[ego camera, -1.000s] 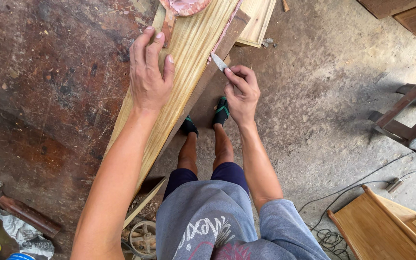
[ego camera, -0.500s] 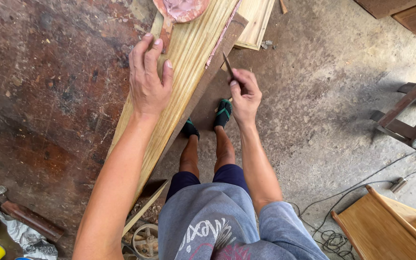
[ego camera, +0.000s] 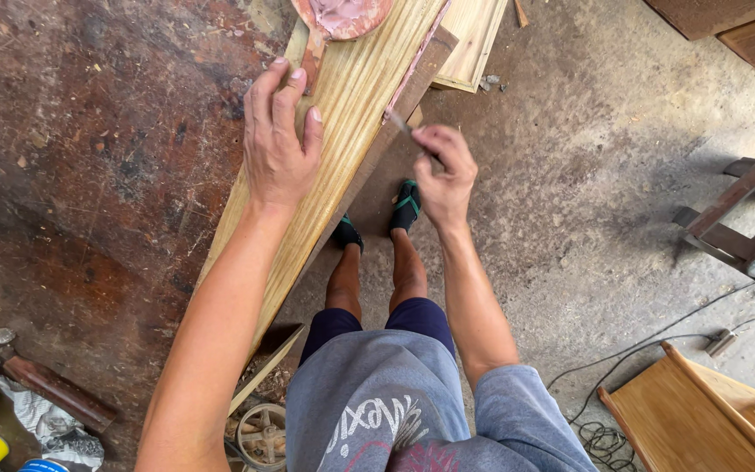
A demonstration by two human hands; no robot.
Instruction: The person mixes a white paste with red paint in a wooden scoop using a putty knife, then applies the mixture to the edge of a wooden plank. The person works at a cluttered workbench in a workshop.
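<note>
Plank: long pale wooden plank (ego camera: 342, 149) lies on the stained workbench (ego camera: 89, 175), running from 7 o'clock to 1 o'clock; a darker strip (ego camera: 395, 122) runs along its right edge.
Handling: judged stiff, fairly heavy, dry grain, not slippery; best steadied by a flat palm on the broad face.
Left hand: left hand (ego camera: 280, 149) pressed flat on plank, fingers spread and extended, grasping nothing.
Right hand: right hand (ego camera: 443, 175) clenched around a small scraper blade (ego camera: 399, 122), tip at plank's right edge.
Bowl: pinkish putty bowl (ego camera: 342, 16) on plank at 12 o'clock.
Change: since 0.5 s ago, right hand has slid up along the edge; 1 s ago blade was lifted clear.
</note>
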